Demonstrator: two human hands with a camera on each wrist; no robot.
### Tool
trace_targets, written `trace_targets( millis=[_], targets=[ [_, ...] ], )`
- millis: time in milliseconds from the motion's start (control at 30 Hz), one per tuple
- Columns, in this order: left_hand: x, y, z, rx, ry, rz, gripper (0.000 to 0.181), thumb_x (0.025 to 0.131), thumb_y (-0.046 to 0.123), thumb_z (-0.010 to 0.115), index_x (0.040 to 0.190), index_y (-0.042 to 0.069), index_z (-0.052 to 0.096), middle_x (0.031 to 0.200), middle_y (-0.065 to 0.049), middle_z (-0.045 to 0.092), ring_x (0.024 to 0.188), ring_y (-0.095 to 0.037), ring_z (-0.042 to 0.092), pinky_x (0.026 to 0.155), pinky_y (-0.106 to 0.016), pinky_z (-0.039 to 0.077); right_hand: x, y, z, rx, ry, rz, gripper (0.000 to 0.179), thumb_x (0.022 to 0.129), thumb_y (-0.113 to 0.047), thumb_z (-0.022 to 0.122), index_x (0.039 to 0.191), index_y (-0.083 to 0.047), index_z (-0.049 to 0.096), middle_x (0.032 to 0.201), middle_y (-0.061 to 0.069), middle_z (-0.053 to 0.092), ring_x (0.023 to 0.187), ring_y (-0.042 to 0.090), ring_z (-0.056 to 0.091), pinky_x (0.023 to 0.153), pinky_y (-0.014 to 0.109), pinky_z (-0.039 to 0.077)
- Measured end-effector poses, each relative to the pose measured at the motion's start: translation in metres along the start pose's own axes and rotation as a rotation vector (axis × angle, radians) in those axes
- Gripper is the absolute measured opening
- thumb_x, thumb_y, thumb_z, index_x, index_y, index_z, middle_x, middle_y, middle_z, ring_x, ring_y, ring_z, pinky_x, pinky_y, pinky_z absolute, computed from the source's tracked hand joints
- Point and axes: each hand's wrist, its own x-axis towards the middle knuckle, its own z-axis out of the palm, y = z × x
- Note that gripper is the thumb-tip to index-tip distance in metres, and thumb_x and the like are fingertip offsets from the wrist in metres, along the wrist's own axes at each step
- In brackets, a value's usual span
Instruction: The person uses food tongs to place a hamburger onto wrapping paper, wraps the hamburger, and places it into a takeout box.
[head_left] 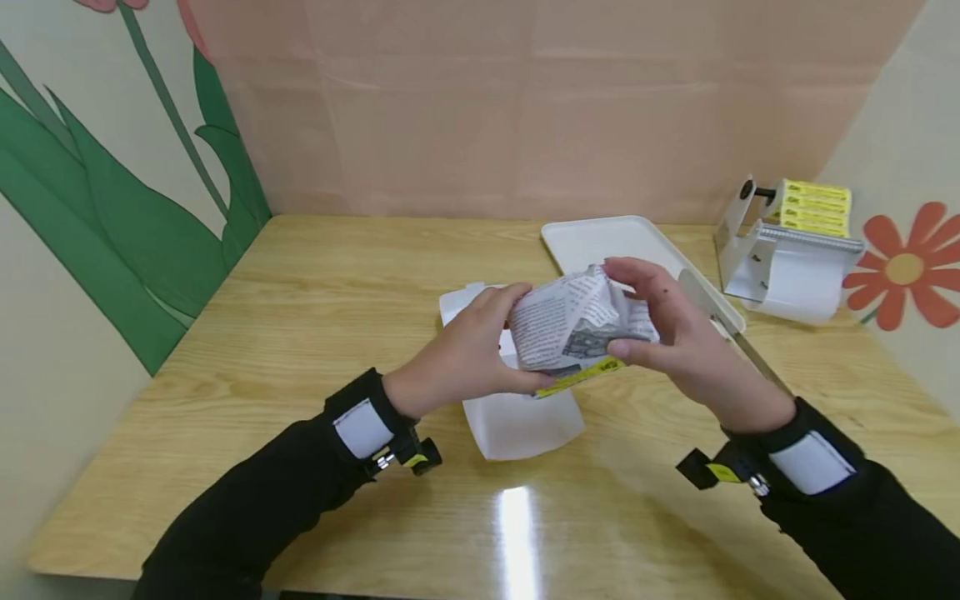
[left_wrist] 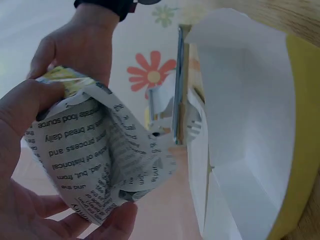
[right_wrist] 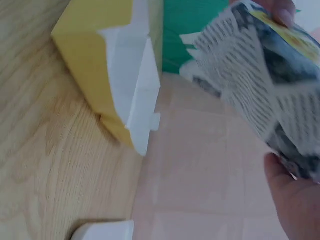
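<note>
A package (head_left: 555, 325) wrapped in newsprint-patterned paper is held up between both hands, above an open box (head_left: 528, 425) with a white inside and yellow outside. My left hand (head_left: 468, 346) grips its left end, thumb below and fingers at the top. At the other end, my right hand (head_left: 675, 337) pinches the wrap between thumb and fingers. A yellow label (head_left: 577, 379) runs along the lower edge of the package. In the left wrist view, loose folds of the wrapping paper (left_wrist: 135, 155) stick out. What lies inside the wrap is hidden.
Behind the right hand lies a white tray (head_left: 600, 237) with a long flat metal implement (head_left: 705, 296) across its right edge. A dispenser (head_left: 806, 271) with a roll of yellow labels (head_left: 816, 207) stands at the back right of the wooden table (head_left: 337, 300).
</note>
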Motion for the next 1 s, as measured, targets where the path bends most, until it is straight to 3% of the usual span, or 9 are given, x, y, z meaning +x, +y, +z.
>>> trace_targets(
  millis=[67,200,267,333,500,700,833,1000],
  targets=[
    [-0.004,-0.005,-0.004,0.054,-0.056,-0.053,0.093,0.062,0.036,0.083,0.137,0.009,0.035,0.125,-0.002,0.045,0.112,-0.013,0.043,0.091,-0.03,0.043,0.002,0.007,0.001,-0.181,-0.072,0.047,0.075,0.079,0.009,0.063,0.141,-0.008,0.024,0.139,0.011,0.031,0.12,0.018,0.042,0.088,0.023,0.046],
    [-0.012,-0.015,-0.007,0.154,-0.161,-0.141,0.097,0.06,0.032,0.085,0.138,0.006,0.034,0.132,-0.011,0.042,0.116,-0.02,0.043,0.095,-0.033,0.041,0.006,0.023,0.012,-0.441,-0.193,0.104,0.085,0.074,-0.007,0.075,0.142,-0.008,0.024,0.14,0.016,0.033,0.124,0.035,0.04,0.098,0.043,0.04],
    [-0.015,-0.018,-0.006,0.186,-0.187,-0.172,0.097,0.058,0.029,0.086,0.137,0.004,0.035,0.131,-0.013,0.043,0.115,-0.021,0.044,0.096,-0.034,0.041,0.01,0.03,0.02,-0.49,-0.228,0.12,0.087,0.072,-0.011,0.078,0.142,-0.007,0.026,0.139,0.016,0.033,0.123,0.04,0.04,0.095,0.053,0.039],
    [-0.019,-0.021,-0.005,0.211,-0.2,-0.191,0.098,0.055,0.027,0.087,0.135,0.003,0.037,0.129,-0.014,0.044,0.113,-0.022,0.046,0.095,-0.034,0.042,0.013,0.035,0.028,-0.51,-0.252,0.149,0.089,0.071,-0.013,0.079,0.142,-0.006,0.026,0.138,0.016,0.032,0.121,0.039,0.041,0.093,0.053,0.041],
    [-0.027,-0.025,-0.005,0.25,-0.235,-0.224,0.1,0.053,0.027,0.089,0.135,0.001,0.037,0.126,-0.014,0.046,0.109,-0.022,0.05,0.093,-0.033,0.043,0.015,0.04,0.042,-0.527,-0.281,0.206,0.09,0.069,-0.015,0.08,0.141,-0.002,0.028,0.136,0.017,0.029,0.12,0.035,0.041,0.092,0.047,0.044],
    [-0.03,-0.014,-0.027,0.228,-0.218,-0.238,0.1,0.055,0.027,0.088,0.137,0.005,0.036,0.127,-0.01,0.045,0.107,-0.019,0.049,0.093,-0.032,0.043,0.022,0.025,0.044,-0.538,-0.24,0.129,0.085,0.069,-0.015,0.081,0.139,-0.004,0.034,0.133,0.012,0.034,0.116,0.029,0.044,0.089,0.043,0.047],
    [-0.035,-0.004,-0.044,0.215,-0.217,-0.238,0.1,0.056,0.026,0.088,0.138,0.007,0.036,0.126,-0.009,0.045,0.105,-0.02,0.05,0.09,-0.034,0.044,0.024,0.017,0.046,-0.416,-0.219,0.104,0.083,0.069,-0.011,0.08,0.139,-0.006,0.036,0.132,0.01,0.034,0.116,0.029,0.043,0.089,0.044,0.046],
    [-0.039,-0.01,-0.044,0.192,-0.261,-0.252,0.096,0.057,0.023,0.088,0.136,0.003,0.038,0.125,-0.012,0.046,0.106,-0.022,0.048,0.089,-0.033,0.044,0.022,0.033,0.056,-0.275,-0.233,0.222,0.082,0.071,-0.01,0.078,0.14,-0.009,0.033,0.135,0.012,0.03,0.119,0.033,0.039,0.097,0.051,0.039]
  ],
)
